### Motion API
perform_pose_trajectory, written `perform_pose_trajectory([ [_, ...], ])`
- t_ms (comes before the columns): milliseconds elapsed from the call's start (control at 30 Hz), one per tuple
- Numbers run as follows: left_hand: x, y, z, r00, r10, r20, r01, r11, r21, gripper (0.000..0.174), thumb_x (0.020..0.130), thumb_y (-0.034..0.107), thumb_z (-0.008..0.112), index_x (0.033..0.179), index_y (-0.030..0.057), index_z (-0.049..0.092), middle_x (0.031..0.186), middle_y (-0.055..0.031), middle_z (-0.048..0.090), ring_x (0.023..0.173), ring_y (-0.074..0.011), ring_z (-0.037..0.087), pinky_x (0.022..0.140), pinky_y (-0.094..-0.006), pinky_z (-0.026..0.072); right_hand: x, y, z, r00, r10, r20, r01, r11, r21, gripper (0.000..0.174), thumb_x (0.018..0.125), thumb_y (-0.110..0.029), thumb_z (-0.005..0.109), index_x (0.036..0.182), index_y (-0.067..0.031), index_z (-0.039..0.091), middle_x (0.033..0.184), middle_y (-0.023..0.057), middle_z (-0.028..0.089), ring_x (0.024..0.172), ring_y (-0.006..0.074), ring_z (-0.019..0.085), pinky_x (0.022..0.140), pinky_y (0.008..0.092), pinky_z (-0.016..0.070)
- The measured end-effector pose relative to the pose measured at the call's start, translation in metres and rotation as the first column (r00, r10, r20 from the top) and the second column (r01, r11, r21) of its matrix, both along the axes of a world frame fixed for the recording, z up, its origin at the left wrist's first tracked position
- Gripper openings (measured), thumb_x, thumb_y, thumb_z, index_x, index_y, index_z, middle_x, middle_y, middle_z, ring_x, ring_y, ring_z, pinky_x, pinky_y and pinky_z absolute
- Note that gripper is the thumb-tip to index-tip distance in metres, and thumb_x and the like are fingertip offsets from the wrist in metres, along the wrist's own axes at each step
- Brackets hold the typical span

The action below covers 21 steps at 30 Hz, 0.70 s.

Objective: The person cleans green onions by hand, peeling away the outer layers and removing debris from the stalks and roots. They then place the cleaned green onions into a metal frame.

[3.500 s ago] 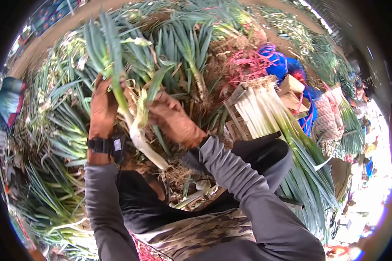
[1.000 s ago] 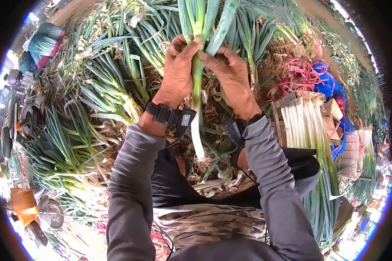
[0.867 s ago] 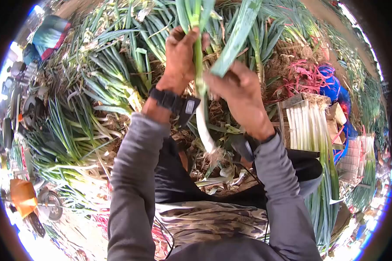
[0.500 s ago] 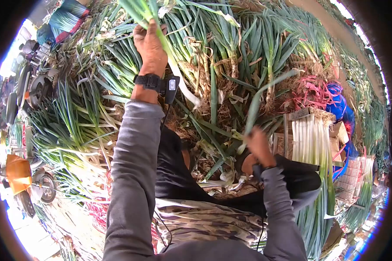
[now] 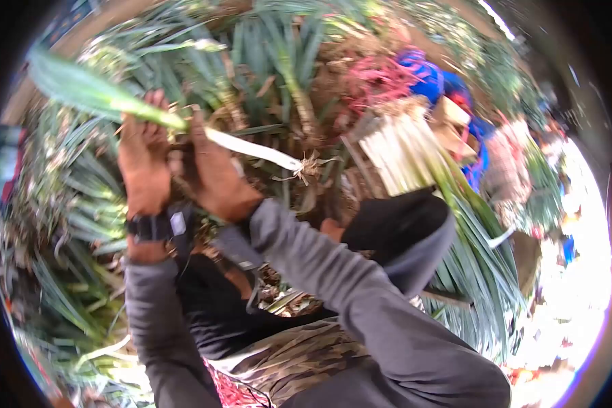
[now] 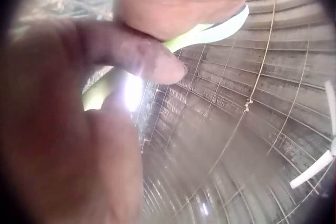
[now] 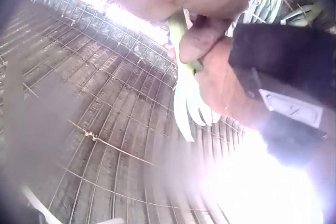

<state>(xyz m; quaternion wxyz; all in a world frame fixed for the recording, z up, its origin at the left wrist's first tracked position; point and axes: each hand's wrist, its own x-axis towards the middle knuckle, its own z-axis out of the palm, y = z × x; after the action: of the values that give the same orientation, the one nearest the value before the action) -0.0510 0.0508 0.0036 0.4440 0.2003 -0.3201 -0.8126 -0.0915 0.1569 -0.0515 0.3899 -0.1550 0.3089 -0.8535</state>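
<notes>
A leek point(image 5: 255, 149) slants across the head view, its broad green leaves at upper left and its white shank and roots at lower right. My left hand point(image 5: 144, 166) grips it where the leaves meet the stalk. Beside it, my right hand point(image 5: 217, 173) has its fingers at the same stretch of stalk, just above the white part. In the right wrist view, the left hand point(image 7: 215, 79) holds the green stalk point(image 7: 178, 27), and the leaves fan out below. Fingers cover much of the stalk in the left wrist view.
Loose leeks point(image 5: 92, 197) lie in heaps at the left and far side. Trimmed leeks point(image 5: 398, 153) are stacked on a wooden rack at right, beside pink string point(image 5: 381, 85) and a blue bundle point(image 5: 425, 81). Corrugated roofing with wire mesh point(image 7: 105, 113) spans overhead.
The right hand, which pulled a leaf down and away to the right, is back at the leek without that leaf. The leek has tilted flatter, and the head view has swung right.
</notes>
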Motion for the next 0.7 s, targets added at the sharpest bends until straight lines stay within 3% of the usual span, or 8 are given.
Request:
perform_pose_trajectory([
  [167,0.001,-0.013,-0.019,0.985,-0.168,0.040,0.168,0.986,0.011,0.044,0.106,0.025,0.054,0.138,-0.0058,0.051,0.138,-0.0172,0.059,0.125,-0.0251,0.058,0.111,-0.0371,0.0458,-0.009,0.009,0.014,0.915,0.175,0.365,-0.030,0.928,-0.371,0.026,0.103,-0.032,0.060,0.114,-0.0088,0.058,0.091,0.0009,0.062,0.074,0.0132,0.063,0.066,0.0240,0.0564],
  [200,0.006,-0.009,-0.021,0.957,-0.150,0.248,0.225,0.925,-0.308,0.043,0.106,0.023,0.053,0.138,-0.0063,0.050,0.136,-0.0165,0.060,0.125,-0.0232,0.059,0.111,-0.0361,0.0454,-0.010,0.015,0.025,0.899,0.143,0.413,-0.004,0.948,-0.318,0.026,0.103,-0.032,0.060,0.113,-0.0076,0.059,0.092,0.0009,0.062,0.076,0.0122,0.064,0.066,0.0229,0.0566],
  [367,0.007,-0.014,-0.030,0.792,0.090,0.604,0.553,0.315,-0.772,0.044,0.102,0.026,0.058,0.137,0.0013,0.051,0.126,-0.0089,0.061,0.113,-0.0178,0.059,0.095,-0.0330,0.0480,-0.026,0.039,0.039,0.919,0.142,0.367,-0.042,0.963,-0.267,0.029,0.101,-0.030,0.064,0.113,-0.0043,0.063,0.104,-0.0006,0.065,0.080,0.0052,0.060,0.066,0.0168,0.0533],
  [533,-0.038,-0.002,-0.061,0.792,-0.165,0.588,0.546,0.623,-0.561,0.029,0.105,0.010,0.052,0.131,-0.0008,0.056,0.124,-0.0099,0.064,0.117,-0.0182,0.059,0.097,-0.0280,0.0487,-0.046,0.069,0.052,0.929,-0.087,0.361,0.150,0.977,-0.151,0.023,0.098,-0.014,0.068,0.113,0.0029,0.064,0.103,0.0065,0.067,0.083,0.0120,0.067,0.073,0.0206,0.0615],
  [567,-0.042,0.035,-0.032,0.786,0.086,0.612,0.532,0.410,-0.741,0.025,0.104,0.012,0.054,0.123,-0.0024,0.062,0.116,-0.0109,0.067,0.110,-0.0211,0.063,0.095,-0.0298,0.0522,-0.053,0.079,0.051,0.937,-0.119,0.329,0.170,0.977,-0.131,0.022,0.098,-0.012,0.068,0.113,0.0034,0.064,0.104,0.0073,0.067,0.084,0.0129,0.068,0.074,0.0211,0.0619],
  [600,-0.064,0.022,-0.061,0.826,-0.380,0.416,0.548,0.715,-0.434,0.024,0.104,0.013,0.057,0.121,-0.0026,0.062,0.112,-0.0105,0.068,0.105,-0.0207,0.065,0.092,-0.0299,0.0542,-0.059,0.089,0.054,0.934,-0.158,0.319,0.208,0.970,-0.126,0.020,0.096,-0.009,0.068,0.112,0.0035,0.066,0.104,0.0089,0.069,0.085,0.0150,0.070,0.075,0.0239,0.0627],
  [633,-0.087,0.009,-0.089,0.768,-0.641,-0.015,0.641,0.768,-0.012,0.023,0.103,0.015,0.059,0.118,-0.0028,0.063,0.109,-0.0101,0.069,0.099,-0.0202,0.067,0.088,-0.0300,0.0562,-0.067,0.099,0.054,0.950,-0.181,0.254,0.218,0.968,-0.124,0.019,0.096,-0.011,0.069,0.109,0.0030,0.067,0.101,0.0090,0.071,0.084,0.0155,0.071,0.075,0.0251,0.0626],
  [700,-0.101,0.044,-0.064,0.711,-0.702,-0.039,0.702,0.707,0.089,0.021,0.102,0.016,0.061,0.113,-0.0018,0.064,0.104,-0.0100,0.070,0.089,-0.0179,0.068,0.076,-0.0294,0.0591,-0.078,0.124,0.057,0.953,-0.243,0.182,0.263,0.960,-0.095,0.020,0.096,-0.012,0.070,0.109,0.0025,0.068,0.101,0.0093,0.073,0.083,0.0152,0.072,0.074,0.0262,0.0624],
])
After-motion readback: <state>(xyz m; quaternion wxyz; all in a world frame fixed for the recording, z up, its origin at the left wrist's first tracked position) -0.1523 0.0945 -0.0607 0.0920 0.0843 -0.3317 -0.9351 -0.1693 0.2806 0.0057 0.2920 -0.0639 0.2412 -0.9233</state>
